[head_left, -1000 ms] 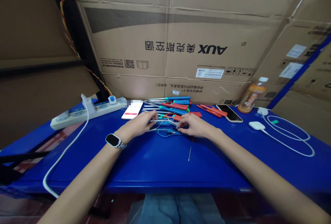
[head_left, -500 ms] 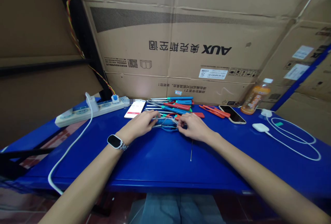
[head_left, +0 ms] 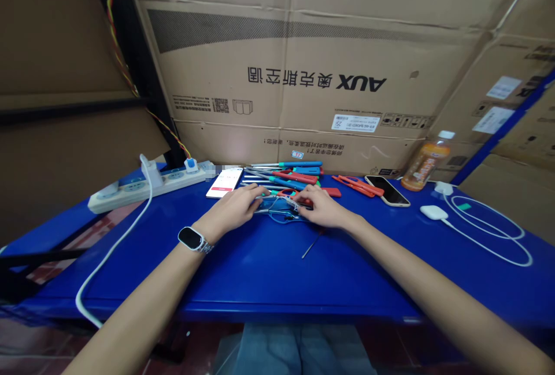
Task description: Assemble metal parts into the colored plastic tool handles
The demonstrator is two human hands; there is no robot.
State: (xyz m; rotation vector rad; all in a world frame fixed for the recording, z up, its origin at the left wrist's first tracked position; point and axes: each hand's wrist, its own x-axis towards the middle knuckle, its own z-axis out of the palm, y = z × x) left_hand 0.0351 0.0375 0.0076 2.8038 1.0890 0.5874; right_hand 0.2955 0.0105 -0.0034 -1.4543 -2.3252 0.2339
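Observation:
Between my hands lies a blue-handled long-necked lighter (head_left: 281, 216), its body apparently opened, with thin pale wires (head_left: 291, 204) along its upper side. My left hand (head_left: 236, 207) grips its left end by the metal tube, thumb and fingers pinched together. At the other end, the fingers of my right hand (head_left: 323, 206) are closed on the pale wires. A thin metal screwdriver shaft (head_left: 311, 246) juts toward me from under my right palm; its handle is mostly hidden. Just behind lie several lighters with blue handles (head_left: 303, 164) and red handles (head_left: 299, 177).
A phone with a lit screen (head_left: 224, 183) and a power strip (head_left: 151, 184) are on the left. To the right lie orange-red plastic pieces (head_left: 359, 185), a dark phone (head_left: 388, 191), a bottle (head_left: 427, 161), a white case (head_left: 433, 212) and a cable. Cardboard (head_left: 316, 45) stands behind.
The screwdriver shaft has swung from nearly upright to slanting down-left. My right fingers have shifted slightly over the wires, and more of the blue lighter shows. My left hand stays in place.

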